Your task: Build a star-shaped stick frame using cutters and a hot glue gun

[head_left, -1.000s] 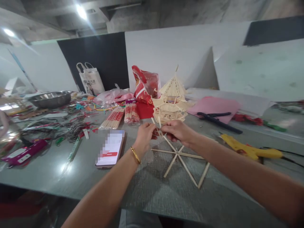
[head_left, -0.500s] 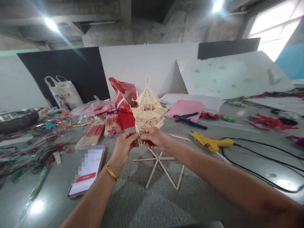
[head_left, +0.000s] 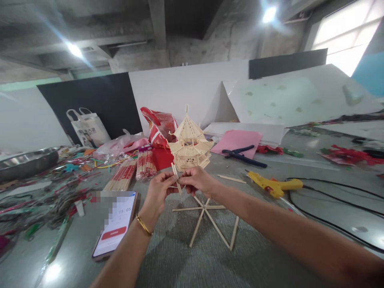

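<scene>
The left hand point(head_left: 163, 186) and right hand point(head_left: 195, 179) pinch thin pale sticks point(head_left: 174, 170) between their fingertips, nearly upright, just in front of the stick pagoda point(head_left: 189, 154). Nearer the person than the pagoda, a spoked frame point(head_left: 204, 207) of crossed sticks rests on the grey table point(head_left: 174, 264), whose top shines in spots. Left of the pagoda are packaged stick bundles point(head_left: 121, 176), a phone point(head_left: 118, 232) nearer the person, and, far out, a metal bowl point(head_left: 30, 164). To its right, a dark-handled tool point(head_left: 246, 155) lies partly over a pink sheet point(head_left: 237, 140), with a yellow glue gun point(head_left: 274, 186) nearer. Behind the pagoda stands a white panel point(head_left: 186, 86); left of that, a black panel point(head_left: 96, 100) backs a tote bag point(head_left: 90, 130). High above the pagoda runs a concrete ceiling point(head_left: 132, 24) with bright lamps point(head_left: 75, 50); a window point(head_left: 345, 38) glows far right.
</scene>
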{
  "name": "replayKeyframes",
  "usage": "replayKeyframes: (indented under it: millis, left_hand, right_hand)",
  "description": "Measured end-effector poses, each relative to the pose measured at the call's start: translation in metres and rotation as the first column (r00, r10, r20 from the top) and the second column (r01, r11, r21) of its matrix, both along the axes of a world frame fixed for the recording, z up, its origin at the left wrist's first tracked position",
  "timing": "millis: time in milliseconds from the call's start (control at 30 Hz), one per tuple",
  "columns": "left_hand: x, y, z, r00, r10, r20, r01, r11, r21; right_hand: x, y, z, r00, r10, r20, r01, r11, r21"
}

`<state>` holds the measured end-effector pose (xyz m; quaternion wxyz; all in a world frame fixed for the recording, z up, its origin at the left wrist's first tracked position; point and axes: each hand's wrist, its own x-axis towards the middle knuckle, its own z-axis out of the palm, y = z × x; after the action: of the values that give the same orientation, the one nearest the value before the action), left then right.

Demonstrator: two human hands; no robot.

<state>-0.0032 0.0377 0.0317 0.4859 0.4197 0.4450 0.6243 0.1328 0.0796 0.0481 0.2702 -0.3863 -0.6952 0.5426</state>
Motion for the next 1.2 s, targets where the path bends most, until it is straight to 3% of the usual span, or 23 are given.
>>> replayKeyframes:
  millis: [200,367,533,700,833,967,1100,1200]
  left_hand:
    - [-0.003,0.003,-0.006,0.999,0.037,0.003,-0.037,0.999,-0.038]
    - [-0.001,0.002,-0.007,0.999,0.036,0.015,-0.035,0.997,-0.064]
    - [0.005,-0.002,-0.007,1.0,0.007,-0.009,-0.008,0.997,-0.078]
    - [0.007,-0.002,-0.01,1.0,0.004,-0.027,-0.007,0.995,-0.095]
    - [0.01,-0.002,-0.01,0.999,-0.008,-0.037,0.003,0.993,-0.12]
    - [0.012,-0.002,-0.01,0.999,-0.015,-0.037,0.01,0.992,-0.129]
    - [0.011,-0.002,-0.011,0.999,-0.028,-0.021,0.025,0.991,-0.134]
    - [0.012,-0.003,-0.011,0.998,-0.056,0.025,0.059,0.988,-0.141]
  right_hand:
    - [0.015,0.019,0.02,0.947,0.087,0.309,-0.119,0.989,0.087]
    - [0.062,0.05,0.041,0.719,0.094,0.688,-0.188,0.98,0.063]
    - [0.098,0.071,0.027,0.489,0.036,0.872,-0.136,0.99,0.035]
    - [0.116,0.082,0.014,0.41,-0.023,0.912,-0.115,0.99,0.077]
    - [0.124,0.085,0.012,0.398,-0.032,0.917,-0.093,0.993,0.074]
    - [0.123,0.086,0.007,0.446,-0.028,0.894,-0.031,0.998,0.047]
    - [0.125,0.084,0.009,0.577,-0.034,0.816,0.041,0.999,0.013]
    - [0.124,0.074,0.016,0.736,-0.023,0.677,0.057,0.998,-0.029]
